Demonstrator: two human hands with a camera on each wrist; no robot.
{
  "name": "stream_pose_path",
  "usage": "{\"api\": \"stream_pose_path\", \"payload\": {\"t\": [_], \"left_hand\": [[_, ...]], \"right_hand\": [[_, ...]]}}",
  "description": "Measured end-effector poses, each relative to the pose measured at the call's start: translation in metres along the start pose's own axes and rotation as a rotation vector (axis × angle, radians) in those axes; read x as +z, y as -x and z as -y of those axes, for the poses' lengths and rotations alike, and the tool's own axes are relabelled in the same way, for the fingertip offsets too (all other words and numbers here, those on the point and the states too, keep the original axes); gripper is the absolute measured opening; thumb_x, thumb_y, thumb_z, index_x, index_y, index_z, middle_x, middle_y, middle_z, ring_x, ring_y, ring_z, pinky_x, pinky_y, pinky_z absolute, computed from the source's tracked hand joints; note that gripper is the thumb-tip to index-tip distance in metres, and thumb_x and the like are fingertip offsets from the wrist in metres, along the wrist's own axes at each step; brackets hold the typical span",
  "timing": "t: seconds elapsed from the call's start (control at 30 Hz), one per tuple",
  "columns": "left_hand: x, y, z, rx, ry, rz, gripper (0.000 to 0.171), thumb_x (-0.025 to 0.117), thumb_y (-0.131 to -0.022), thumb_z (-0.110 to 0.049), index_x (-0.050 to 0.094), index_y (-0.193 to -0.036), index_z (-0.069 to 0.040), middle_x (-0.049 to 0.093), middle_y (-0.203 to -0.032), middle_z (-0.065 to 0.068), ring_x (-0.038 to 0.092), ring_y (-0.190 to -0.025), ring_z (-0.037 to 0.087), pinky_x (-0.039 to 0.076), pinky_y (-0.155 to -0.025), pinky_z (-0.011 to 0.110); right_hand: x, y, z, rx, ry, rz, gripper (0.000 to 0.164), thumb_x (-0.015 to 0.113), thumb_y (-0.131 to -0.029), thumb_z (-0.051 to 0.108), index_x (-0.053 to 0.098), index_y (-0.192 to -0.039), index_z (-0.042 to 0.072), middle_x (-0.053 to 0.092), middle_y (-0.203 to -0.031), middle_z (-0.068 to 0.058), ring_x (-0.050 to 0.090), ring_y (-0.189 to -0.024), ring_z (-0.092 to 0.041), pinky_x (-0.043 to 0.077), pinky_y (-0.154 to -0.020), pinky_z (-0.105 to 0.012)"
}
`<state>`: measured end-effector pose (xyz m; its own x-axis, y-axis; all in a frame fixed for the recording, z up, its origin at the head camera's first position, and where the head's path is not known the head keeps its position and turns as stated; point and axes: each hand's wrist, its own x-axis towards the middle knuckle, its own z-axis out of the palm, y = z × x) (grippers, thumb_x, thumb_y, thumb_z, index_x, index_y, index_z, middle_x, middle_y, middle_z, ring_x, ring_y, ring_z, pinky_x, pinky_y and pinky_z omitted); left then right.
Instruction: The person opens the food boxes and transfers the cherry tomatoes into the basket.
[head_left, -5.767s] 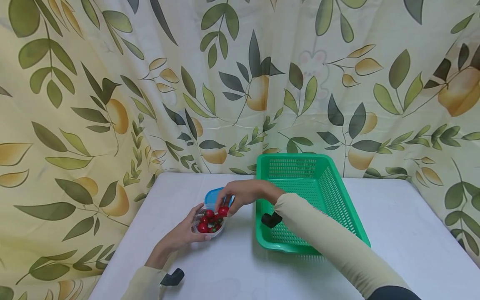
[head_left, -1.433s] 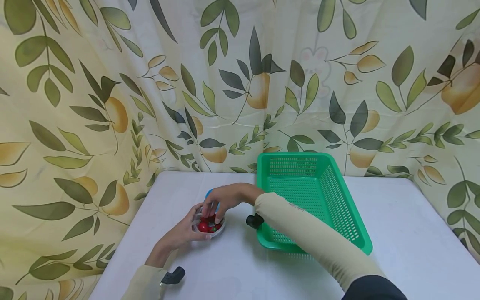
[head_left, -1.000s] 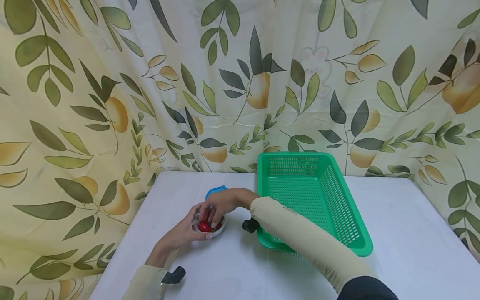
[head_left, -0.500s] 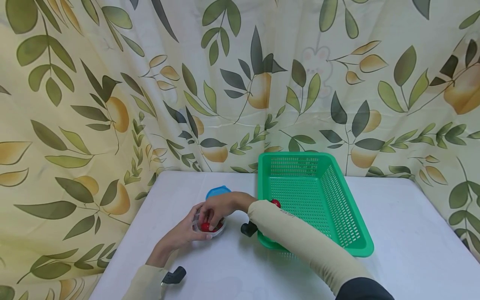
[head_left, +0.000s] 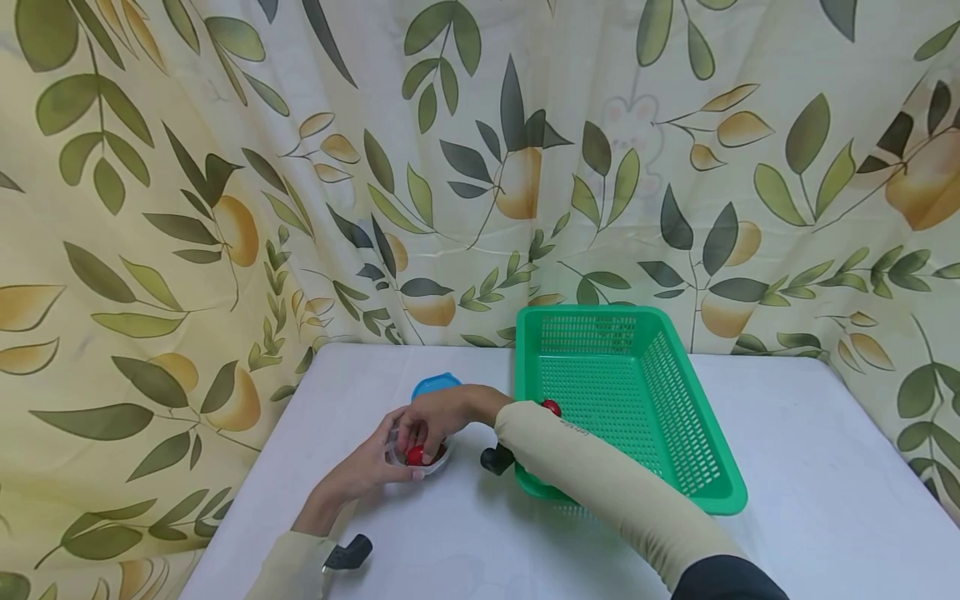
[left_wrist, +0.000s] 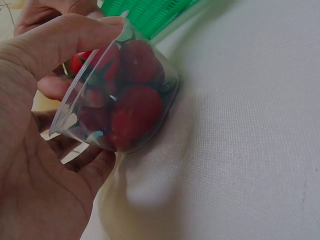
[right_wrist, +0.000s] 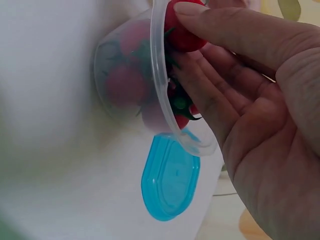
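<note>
My left hand (head_left: 367,467) grips a small clear plastic tub (left_wrist: 167,92) around its sides, with the thumb over the rim. Several red cherry tomatoes with green stems fill the tub, seen through its wall in both wrist views. My right hand (head_left: 442,412) reaches into the mouth of the tub from the right. Between its thumb and fingers it pinches a cherry tomato (right_wrist: 187,32) right at the rim. The tub's far side is hidden behind the right hand in the head view.
A blue lid (head_left: 435,383) lies on the white table (head_left: 465,533) just behind the tub. To the right stands a green perforated basket (head_left: 705,442), with my right sleeve crossing over its near left corner. One tomato (head_left: 552,407) lies inside the basket by its left wall.
Since the oldest frame, my right hand has lowered deeper into the tub, its fingers drawing together on a tomato. A tomato has come into sight in the basket. My left hand stays put.
</note>
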<state>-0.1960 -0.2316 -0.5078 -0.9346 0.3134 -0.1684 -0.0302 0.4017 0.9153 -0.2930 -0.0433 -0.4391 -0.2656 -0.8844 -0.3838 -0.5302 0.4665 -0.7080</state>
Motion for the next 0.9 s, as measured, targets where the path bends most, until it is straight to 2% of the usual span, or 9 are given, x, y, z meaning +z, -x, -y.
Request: {"api": "stream_pose_path", "payload": {"t": [0.17,0.37,0.53,0.73,0.9], "left_hand": [[0.0,0.0,-0.001,-0.008,-0.006,0.0,0.103,0.089,-0.077,-0.029,0.024,-0.157,-0.029,0.031,-0.161,0.006,0.025,-0.15,0.032,0.019,-0.118,0.068],[0.0,0.0,-0.002,-0.006,-0.009,0.006,0.103,0.089,-0.077,-0.028,0.023,-0.157,-0.029,0.031,-0.161,0.005,0.027,-0.149,0.03,0.021,-0.119,0.066],[0.0,0.0,-0.003,0.002,-0.016,0.005,0.103,0.089,-0.077,-0.029,0.024,-0.157,-0.031,0.03,-0.16,0.006,0.03,-0.145,0.029,0.025,-0.117,0.063],[0.001,-0.001,-0.001,-0.013,-0.034,0.002,0.103,0.088,-0.077,-0.032,0.024,-0.157,-0.03,0.033,-0.159,0.007,0.031,-0.144,0.031,0.028,-0.115,0.066],[-0.001,-0.001,-0.002,-0.031,-0.027,0.005,0.103,0.089,-0.077,-0.031,0.024,-0.157,-0.032,0.032,-0.16,0.005,0.027,-0.147,0.031,0.023,-0.116,0.069]], "right_hand": [[-0.002,0.001,0.002,-0.001,0.037,0.035,0.033,0.078,-0.088,0.004,0.074,-0.118,0.017,0.069,-0.105,0.009,0.065,-0.098,-0.006,0.057,-0.081,-0.02],[-0.004,0.005,0.002,0.004,0.088,0.015,0.03,0.078,-0.089,0.007,0.075,-0.117,0.018,0.066,-0.105,0.01,0.059,-0.1,-0.007,0.056,-0.082,-0.02],[-0.006,0.008,0.002,0.015,0.069,-0.003,0.026,0.079,-0.088,0.01,0.074,-0.112,0.019,0.066,-0.103,0.008,0.059,-0.098,-0.008,0.056,-0.081,-0.021],[-0.011,0.016,0.003,-0.015,0.055,-0.004,0.025,0.077,-0.089,0.009,0.073,-0.114,0.014,0.066,-0.103,0.008,0.063,-0.097,-0.009,0.057,-0.081,-0.022],[-0.016,0.025,0.004,-0.037,0.031,-0.026,0.026,0.076,-0.089,0.008,0.073,-0.115,0.014,0.066,-0.107,0.009,0.065,-0.101,-0.013,0.057,-0.082,-0.023]]}}
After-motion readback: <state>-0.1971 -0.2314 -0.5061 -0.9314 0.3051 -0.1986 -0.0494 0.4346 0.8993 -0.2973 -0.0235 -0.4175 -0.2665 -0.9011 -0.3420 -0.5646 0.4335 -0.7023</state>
